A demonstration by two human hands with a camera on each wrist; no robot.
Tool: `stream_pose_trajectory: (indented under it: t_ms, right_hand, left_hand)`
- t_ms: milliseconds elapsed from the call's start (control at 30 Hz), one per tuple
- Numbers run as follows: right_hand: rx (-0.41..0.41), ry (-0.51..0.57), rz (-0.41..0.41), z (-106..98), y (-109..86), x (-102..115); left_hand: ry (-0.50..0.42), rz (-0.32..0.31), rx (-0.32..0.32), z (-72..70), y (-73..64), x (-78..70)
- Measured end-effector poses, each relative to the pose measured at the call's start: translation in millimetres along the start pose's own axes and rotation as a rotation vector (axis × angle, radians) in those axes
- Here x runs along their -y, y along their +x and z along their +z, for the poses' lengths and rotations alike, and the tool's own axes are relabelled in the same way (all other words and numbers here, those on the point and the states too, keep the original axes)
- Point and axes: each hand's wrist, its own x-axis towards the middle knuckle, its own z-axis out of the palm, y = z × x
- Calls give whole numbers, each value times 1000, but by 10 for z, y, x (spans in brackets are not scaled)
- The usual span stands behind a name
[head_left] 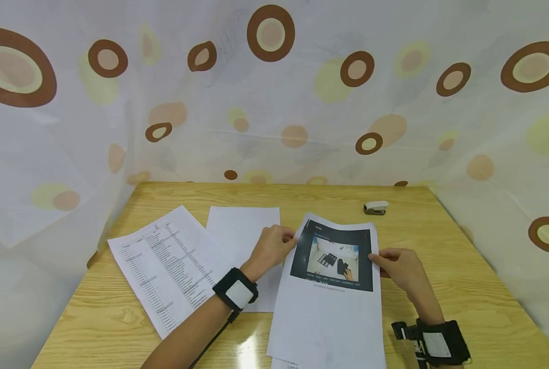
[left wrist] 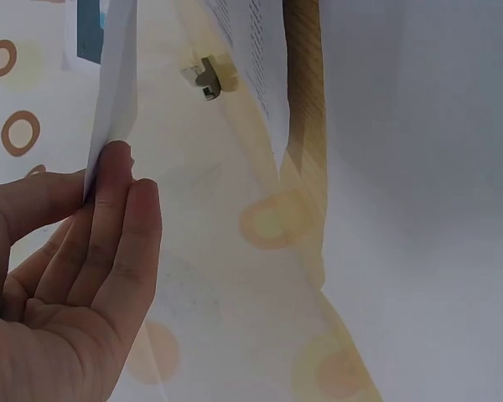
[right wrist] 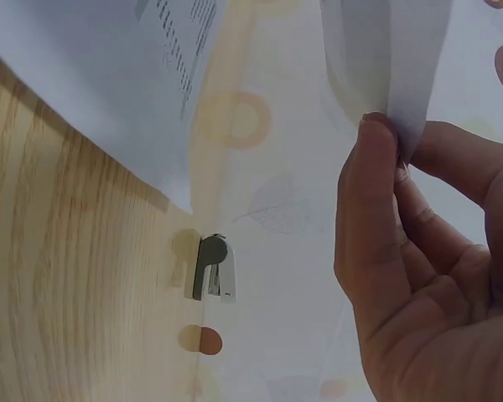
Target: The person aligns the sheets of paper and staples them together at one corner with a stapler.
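Note:
Between both hands is a printed sheet of paper (head_left: pixel 327 320) with a dark-framed picture near its top, raised off the table. My left hand (head_left: pixel 272 248) pinches its left edge between thumb and fingers, as the left wrist view also shows. On the opposite edge, the right hand (head_left: pixel 403 267) pinches the paper beside the picture. In the right wrist view the held paper (right wrist: pixel 419 67) stands up between thumb and forefinger. Part of another sheet with text (head_left: pixel 283 364) peeks out under its lower end.
A text-covered sheet (head_left: pixel 163 266) lies askew on the left of the wooden table (head_left: pixel 440 230). It overlaps a sheet with a blank visible face (head_left: pixel 242 220), partly behind the left arm. A small white and grey stapler (head_left: pixel 375 207) sits at the back right. Patterned cloth (head_left: pixel 269 97) surrounds the table.

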Motion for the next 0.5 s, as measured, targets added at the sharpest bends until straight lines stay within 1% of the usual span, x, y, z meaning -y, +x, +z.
stream_pose_trajectory:
  t_ms: [300, 367, 500]
  right_hand:
    - [17, -3, 13, 38, 10, -30]
    - [18, -4, 20, 49, 11, -40]
    - [19, -3, 38, 62, 23, -76]
  left_hand:
    - [54, 23, 52, 54, 9, 11]
    - [68, 28, 74, 65, 9, 18]
    - [82, 14, 131, 84, 0, 22]
